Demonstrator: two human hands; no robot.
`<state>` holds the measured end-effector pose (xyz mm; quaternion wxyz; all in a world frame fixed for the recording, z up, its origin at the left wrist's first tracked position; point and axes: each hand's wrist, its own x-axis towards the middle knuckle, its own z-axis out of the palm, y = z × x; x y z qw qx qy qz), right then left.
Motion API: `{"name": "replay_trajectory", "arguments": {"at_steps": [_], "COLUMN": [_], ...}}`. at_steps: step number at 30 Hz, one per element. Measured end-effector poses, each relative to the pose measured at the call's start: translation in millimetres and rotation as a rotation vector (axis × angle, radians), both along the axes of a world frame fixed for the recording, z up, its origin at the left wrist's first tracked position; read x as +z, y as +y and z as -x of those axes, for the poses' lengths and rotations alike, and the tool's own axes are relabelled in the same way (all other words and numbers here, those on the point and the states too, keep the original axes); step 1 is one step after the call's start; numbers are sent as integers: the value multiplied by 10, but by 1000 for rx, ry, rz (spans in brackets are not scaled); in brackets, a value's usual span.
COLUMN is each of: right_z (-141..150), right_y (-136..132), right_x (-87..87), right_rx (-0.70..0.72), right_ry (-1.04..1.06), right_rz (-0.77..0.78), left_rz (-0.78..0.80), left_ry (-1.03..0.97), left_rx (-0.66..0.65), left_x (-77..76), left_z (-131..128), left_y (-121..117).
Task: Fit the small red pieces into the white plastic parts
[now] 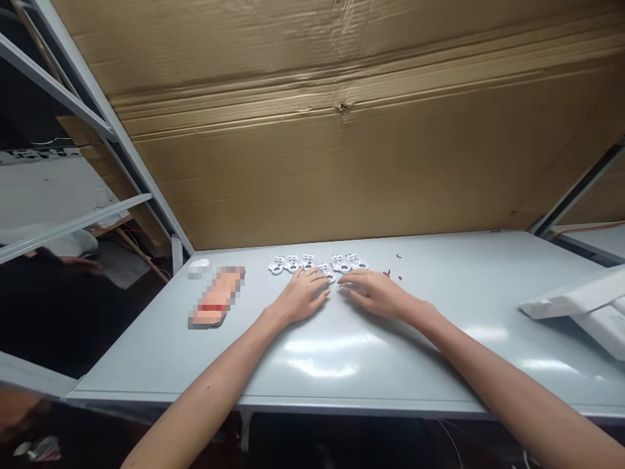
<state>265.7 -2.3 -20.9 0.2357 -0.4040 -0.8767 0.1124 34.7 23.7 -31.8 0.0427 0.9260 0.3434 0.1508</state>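
While my left hand [301, 296] overlaps the nearest white ring-ended plate [331, 277], my right hand [375, 292] beside it, each grip looks loose; similar plates [292, 259] line the worktop [166, 371] beyond, probably for easy reach.

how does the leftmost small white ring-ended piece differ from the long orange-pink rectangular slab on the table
The small white ring-ended piece has an irregular outline; the long orange-pink slab is roughly rectangular, with a red band. The piece is much smaller than the slab. Both lie on the pale grey tabletop.
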Motion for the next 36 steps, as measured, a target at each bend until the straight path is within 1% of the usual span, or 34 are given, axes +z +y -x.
{"name": "replay_trajectory", "arguments": {"at_steps": [3,5,7,9,12,15,18,22,25,28,32,34,36], "right_z": [-128,-236,-341,-421,-472,-481,-506,-562,-583,-576,-579,-609,-655], "right_y": [57,108,155,188,210,220,241,278,294,296,277,262,251], "right_x": [20,13,-6,-23,-31,-37,-67,-108,-106,-76,0,47,86], "right_rx": [-228,-346,-421,-474,-529,-553,-566,-542,-539,-511,-457,-462,-495], "right_ry": [2,-58,-149,-224,-272,-250,-201,-172,-135,-100,-42,-24,-22], "right_rz": [-42,-48,-22,21,101,139,127,131,155,192,211,210,204], "left_rz": [-34,-48,-59,-73,-73,-46,-41,-44,-24,-4,-4,-10,-21], "left_ry": [-51,-84,-116,-135,-122,-101,-105,-106,-117,-137,-130,-126,-116], "left_rx": [-53,-76,-62,-15,29,2,-7,13,38,33,-32,-54,-52], "left_x": [7,0,-14,-32,-58,-77,-81,-62,-43,-15,41,58,52], "left_z": [-8,-16,-20,-19,-9,-1,-5,-22,-33,-31,-8,4,12], "left_y": [-3,2,3,-3,-11,-8,-4,-15,-23,-21,-17,-20,-22]}}
